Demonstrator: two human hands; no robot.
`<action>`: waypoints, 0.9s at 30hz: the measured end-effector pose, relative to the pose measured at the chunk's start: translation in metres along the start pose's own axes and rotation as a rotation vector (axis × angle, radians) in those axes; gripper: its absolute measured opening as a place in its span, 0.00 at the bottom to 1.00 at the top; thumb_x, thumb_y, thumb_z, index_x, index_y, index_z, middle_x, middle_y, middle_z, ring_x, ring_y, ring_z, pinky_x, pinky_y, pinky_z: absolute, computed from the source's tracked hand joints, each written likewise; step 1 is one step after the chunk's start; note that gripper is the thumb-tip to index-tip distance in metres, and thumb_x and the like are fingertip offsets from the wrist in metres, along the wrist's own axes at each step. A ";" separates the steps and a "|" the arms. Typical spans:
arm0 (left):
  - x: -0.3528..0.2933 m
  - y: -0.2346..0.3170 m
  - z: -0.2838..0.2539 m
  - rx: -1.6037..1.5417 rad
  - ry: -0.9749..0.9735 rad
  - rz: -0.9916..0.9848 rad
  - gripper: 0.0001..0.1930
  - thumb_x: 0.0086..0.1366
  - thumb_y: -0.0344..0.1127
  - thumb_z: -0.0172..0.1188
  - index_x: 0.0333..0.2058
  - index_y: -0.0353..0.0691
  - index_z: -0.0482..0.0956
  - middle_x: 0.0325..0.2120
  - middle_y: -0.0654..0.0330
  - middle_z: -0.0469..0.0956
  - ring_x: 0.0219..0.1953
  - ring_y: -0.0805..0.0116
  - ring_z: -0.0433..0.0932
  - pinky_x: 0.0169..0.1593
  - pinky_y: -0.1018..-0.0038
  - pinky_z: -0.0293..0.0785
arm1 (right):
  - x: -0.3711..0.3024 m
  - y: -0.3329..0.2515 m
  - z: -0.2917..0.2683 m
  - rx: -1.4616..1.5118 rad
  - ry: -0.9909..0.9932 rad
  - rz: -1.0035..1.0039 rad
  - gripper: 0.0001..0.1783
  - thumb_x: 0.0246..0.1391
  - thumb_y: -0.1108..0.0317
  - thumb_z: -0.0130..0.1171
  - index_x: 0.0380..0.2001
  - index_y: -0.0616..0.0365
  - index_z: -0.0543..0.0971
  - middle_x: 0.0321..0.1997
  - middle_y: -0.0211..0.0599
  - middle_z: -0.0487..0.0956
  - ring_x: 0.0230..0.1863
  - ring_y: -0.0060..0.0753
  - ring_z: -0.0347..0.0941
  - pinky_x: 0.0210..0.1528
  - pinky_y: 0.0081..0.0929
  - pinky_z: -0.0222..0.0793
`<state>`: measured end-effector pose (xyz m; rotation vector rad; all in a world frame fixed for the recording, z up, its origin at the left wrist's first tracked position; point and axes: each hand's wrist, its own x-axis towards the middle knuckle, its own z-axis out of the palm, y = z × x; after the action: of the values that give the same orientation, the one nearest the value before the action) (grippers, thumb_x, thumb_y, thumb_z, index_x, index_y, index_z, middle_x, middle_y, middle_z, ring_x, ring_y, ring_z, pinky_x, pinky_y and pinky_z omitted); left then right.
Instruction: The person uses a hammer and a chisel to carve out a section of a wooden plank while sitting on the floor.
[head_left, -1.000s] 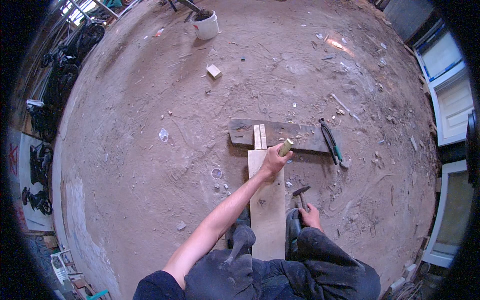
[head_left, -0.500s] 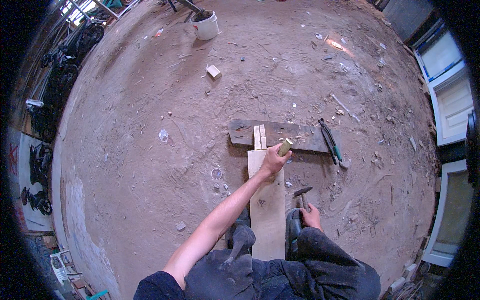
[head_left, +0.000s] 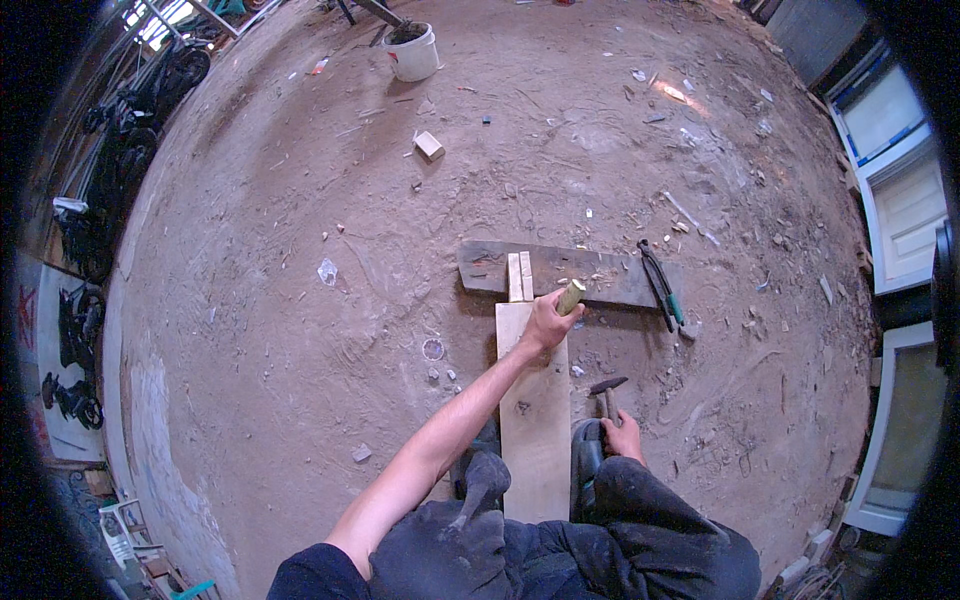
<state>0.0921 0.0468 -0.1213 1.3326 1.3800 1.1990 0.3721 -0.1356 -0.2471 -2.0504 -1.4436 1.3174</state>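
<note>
A pale wooden plank (head_left: 533, 450) runs lengthwise between my legs, its far end cut into a narrow slotted tongue (head_left: 520, 276). That tongue rests over a dark, weathered board (head_left: 600, 278) lying crosswise on the dirt. My left hand (head_left: 547, 325) is closed around the thick, yellowish wooden handle of what looks like a chisel (head_left: 571, 296), tilted over the plank's right edge near the tongue; its blade is hidden. Beside my right shoe, my right hand (head_left: 622, 438) grips a hammer (head_left: 609, 389) by its handle, low and apart from the plank.
Long-handled pincers (head_left: 660, 285) with green grips lie across the dark board's right end, near wood chips. A small wood block (head_left: 429, 146) and a white bucket (head_left: 411, 55) are farther off. White-framed panels (head_left: 905, 215) line the right side; motorbikes (head_left: 90, 215) stand left.
Both hands hold nearly the same positions. The hammer head has tilted or shifted very slightly; nothing was picked up or let go.
</note>
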 end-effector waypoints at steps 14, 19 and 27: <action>0.001 -0.009 -0.001 0.028 -0.093 -0.087 0.19 0.60 0.45 0.63 0.38 0.32 0.75 0.24 0.63 0.76 0.30 0.78 0.69 0.35 0.74 0.70 | -0.025 -0.074 -0.023 -0.139 -0.031 0.030 0.19 0.47 0.64 0.63 0.41 0.65 0.78 0.34 0.54 0.81 0.37 0.47 0.79 0.42 0.37 0.71; 0.001 -0.008 -0.002 0.032 -0.080 -0.071 0.19 0.59 0.45 0.63 0.37 0.32 0.75 0.23 0.62 0.75 0.30 0.78 0.69 0.35 0.74 0.70 | -0.022 -0.068 -0.022 -0.145 -0.042 0.010 0.21 0.47 0.62 0.63 0.41 0.64 0.79 0.35 0.55 0.80 0.38 0.50 0.79 0.42 0.38 0.71; 0.000 -0.009 0.000 0.046 -0.065 -0.083 0.19 0.59 0.45 0.64 0.38 0.32 0.75 0.24 0.61 0.76 0.30 0.77 0.70 0.35 0.74 0.70 | -0.024 -0.066 -0.020 -0.135 -0.006 0.011 0.21 0.46 0.60 0.63 0.41 0.63 0.79 0.35 0.55 0.80 0.39 0.51 0.78 0.42 0.38 0.72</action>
<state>0.0908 0.0474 -0.1298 1.3216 1.4099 1.0663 0.3482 -0.1220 -0.1790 -2.1430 -1.5659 1.2629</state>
